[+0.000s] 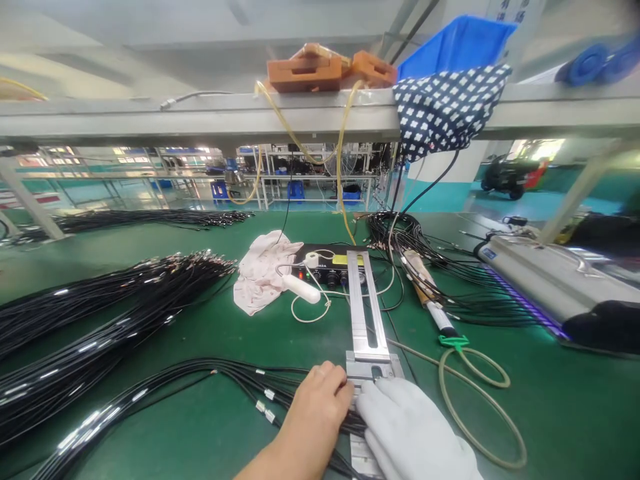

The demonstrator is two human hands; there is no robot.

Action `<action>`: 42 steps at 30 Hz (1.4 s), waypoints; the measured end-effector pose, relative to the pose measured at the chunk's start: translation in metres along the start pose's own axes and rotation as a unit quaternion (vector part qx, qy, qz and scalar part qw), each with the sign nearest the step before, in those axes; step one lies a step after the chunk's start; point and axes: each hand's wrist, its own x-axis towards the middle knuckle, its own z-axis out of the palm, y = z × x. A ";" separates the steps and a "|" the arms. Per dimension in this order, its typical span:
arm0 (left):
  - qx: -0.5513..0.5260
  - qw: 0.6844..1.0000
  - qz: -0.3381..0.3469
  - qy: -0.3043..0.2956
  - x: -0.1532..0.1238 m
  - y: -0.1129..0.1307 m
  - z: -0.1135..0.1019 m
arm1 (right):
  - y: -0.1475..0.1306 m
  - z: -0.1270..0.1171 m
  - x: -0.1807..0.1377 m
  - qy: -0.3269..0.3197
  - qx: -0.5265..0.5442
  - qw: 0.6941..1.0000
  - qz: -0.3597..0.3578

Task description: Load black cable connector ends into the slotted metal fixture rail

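Note:
A metal jig (pixel 357 303) with a long slotted plate lies in front of me on the green table. My left hand (pixel 317 407), bare, is at its near end, fingers curled closed over black cables (pixel 240 370) that run in from the left. Several of these cables carry small white tags (pixel 265 410). My right hand (pixel 410 423), in a white glove, lies against the jig's right side, touching fingertips to the block. Its fingers are bent together, and what they pinch, if anything, is hidden. Beyond the jig stands a black control box (pixel 325 275) with knobs.
Thick black cable bundles (pixel 115 327) lie on the left. A pink cloth (pixel 263 273) and a white handpiece (pixel 301 289) are beside the box. To the right are a coiled hose (pixel 523 447), more cables (pixel 425 233) and a grey machine (pixel 565 273) with violet light. A shelf (pixel 200 117) crosses overhead.

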 end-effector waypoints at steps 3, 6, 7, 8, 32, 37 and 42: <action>0.061 0.998 0.029 -0.017 0.000 0.002 0.000 | -0.004 -0.004 0.005 0.040 -0.014 0.999 0.017; 0.047 0.998 0.011 -0.033 0.000 -0.001 -0.002 | 0.003 -0.018 0.007 0.027 0.021 0.999 0.012; 0.019 0.999 -0.003 -0.040 0.000 -0.003 -0.004 | 0.008 -0.024 0.006 0.005 0.037 0.999 0.019; -0.015 0.999 -0.017 -0.044 0.000 -0.005 -0.006 | 0.015 -0.030 0.006 -0.016 0.052 0.998 0.033; -0.179 0.947 -0.247 -0.100 -0.008 -0.035 -0.025 | 0.023 -0.040 0.034 -0.098 0.309 0.833 0.448; -0.139 0.960 -0.202 -0.135 -0.018 -0.050 -0.016 | 0.019 -0.042 0.034 -0.089 0.303 0.845 0.432; -0.114 0.969 -0.179 -0.127 -0.020 -0.052 -0.016 | 0.016 -0.045 0.035 -0.090 0.298 0.845 0.435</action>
